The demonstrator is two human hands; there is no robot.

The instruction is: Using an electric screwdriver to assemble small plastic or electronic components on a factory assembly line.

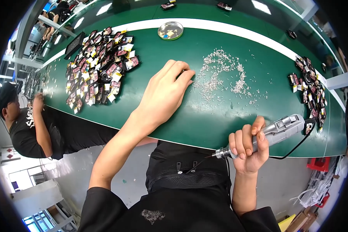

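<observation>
Two hands (164, 94), one electric screwdriver (276, 133), one metal dish (170, 30), two piles of parts (100, 65).

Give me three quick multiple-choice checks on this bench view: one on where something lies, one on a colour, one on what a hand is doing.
1. Where is the round metal dish?
A. At the far edge of the table, beyond the screws
B. In the left hand
C. On the floor

2. What colour is the table top?
A. Grey
B. Green
C. Blue

3. What is the right hand doing?
A. Lying open and empty
B. Pinching a screw
C. Gripping a silver electric screwdriver

Answers: 1 A, the dish sits by the white strip behind the scattered small screws. 2 B, the surface is green. 3 C, its fingers wrap the tool; the left hand rests fingertips-down on the table.
</observation>
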